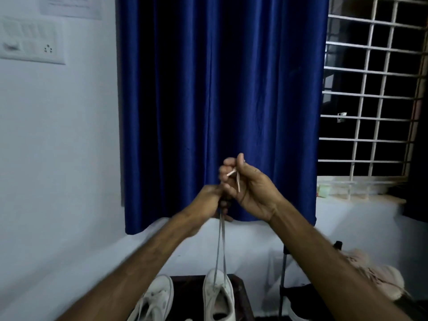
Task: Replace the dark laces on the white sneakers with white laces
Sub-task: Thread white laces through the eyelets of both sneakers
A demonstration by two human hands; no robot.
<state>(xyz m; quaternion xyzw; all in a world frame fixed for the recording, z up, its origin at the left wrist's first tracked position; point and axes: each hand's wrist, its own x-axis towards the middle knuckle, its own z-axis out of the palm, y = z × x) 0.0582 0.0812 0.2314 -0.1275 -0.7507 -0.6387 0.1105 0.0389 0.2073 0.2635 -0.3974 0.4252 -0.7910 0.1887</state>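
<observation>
The white lace (220,246) tips are pinched in the right hand (250,188). The strands seem to be gripped just below by the left hand (208,202), with the hands touching. The lace is pulled taut from a white sneaker (218,295) on a dark table (240,295), beside the second sneaker (157,297). The wall notice (71,5) is blurred past reading.

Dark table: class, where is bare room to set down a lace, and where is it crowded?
Bare: the dark table strip between the left sneaker and right sneaker. Crowded: above the right sneaker, where lace strands rise to the left hand and right hand.
</observation>
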